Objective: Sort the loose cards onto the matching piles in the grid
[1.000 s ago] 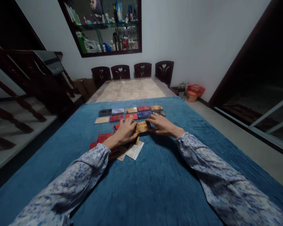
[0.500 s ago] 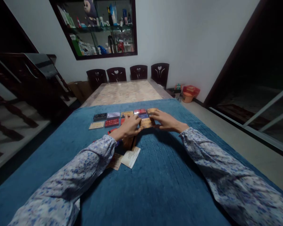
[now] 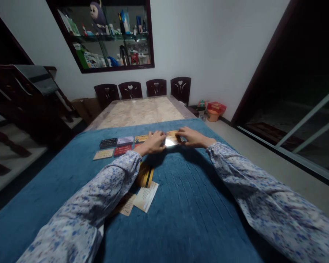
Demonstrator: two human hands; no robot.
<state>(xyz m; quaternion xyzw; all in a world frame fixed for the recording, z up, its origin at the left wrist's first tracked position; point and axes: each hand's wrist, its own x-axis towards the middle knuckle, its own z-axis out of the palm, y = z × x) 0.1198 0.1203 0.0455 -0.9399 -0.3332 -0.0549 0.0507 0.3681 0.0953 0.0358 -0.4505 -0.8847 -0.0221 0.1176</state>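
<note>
A gold card [image 3: 172, 140] with a bright glare on its face is between my two hands, at the far side of the blue cloth. My left hand [image 3: 153, 142] grips its left edge with bent fingers, and my right hand [image 3: 194, 138] pinches the right edge. Left of my hands lie cards in two rows: a black card [image 3: 108, 143], a lilac card [image 3: 125, 140], a yellow card [image 3: 141, 138], a beige card [image 3: 103, 154] and a red card [image 3: 123, 150]. My left hand hides others. Near my left forearm are a yellow card with a black stripe [image 3: 146, 175] and a white card [image 3: 146, 197].
The blue cloth [image 3: 186, 204] covers the near part of a marble-patterned table [image 3: 142, 108]. Several dark chairs [image 3: 157, 88] stand at its far end. An orange bucket [image 3: 213, 115] sits on the floor by the wall, and a railing [image 3: 13, 87] runs at the left.
The gold card now catches the light and seems tilted. Both hands stay at its edges. The whole view has shifted a little, so the loose cards appear lower and further left.
</note>
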